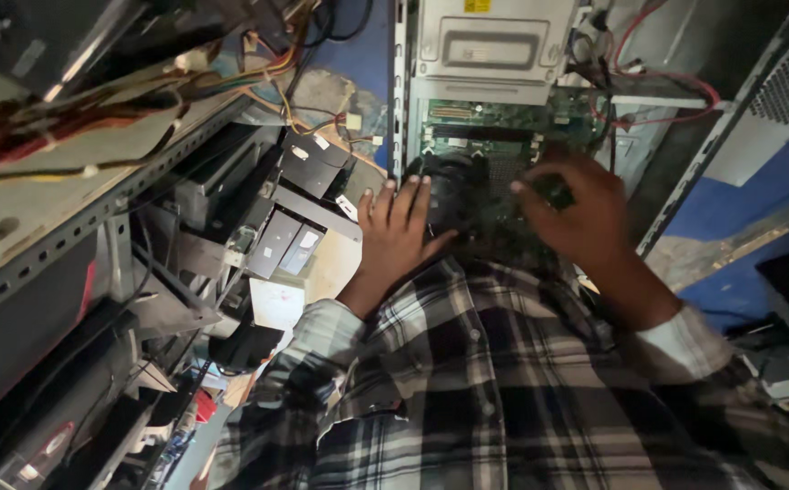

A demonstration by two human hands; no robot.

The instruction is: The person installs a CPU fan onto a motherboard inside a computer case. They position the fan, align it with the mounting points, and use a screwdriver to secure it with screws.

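Open computer case (pixel 494 54), upper centre of frame, side panel off so green board (pixel 503 118) is exposed. Metal shelf (pixel 68 227) with loose cables (pixel 95 109) fills left; stacked drives (pixel 285 236) centre-left crowd the case. Left hand (pixel 399 231) flat, fingers spread, bracing on dark fan (pixel 453 186), holding nothing. Right hand (pixel 576 213) curled over small dark part on board; grip tightness unclear. Plaid sleeves block lower board.

Matt metal PC case (pixel 494 45), green circuit board (pixel 494 113), soft plaid cloth sleeve (pixel 431 363).
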